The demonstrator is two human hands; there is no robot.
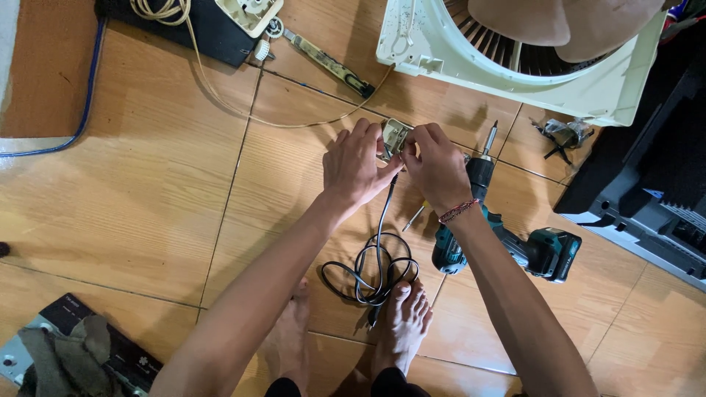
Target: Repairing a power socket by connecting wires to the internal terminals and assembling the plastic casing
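Head view shows the left hand [355,165] and right hand [436,163] both pinching a small pale box [396,137] between them, its black cord [376,268] hanging down toward the feet.

Bright even light, soft shadows, sharp focus.
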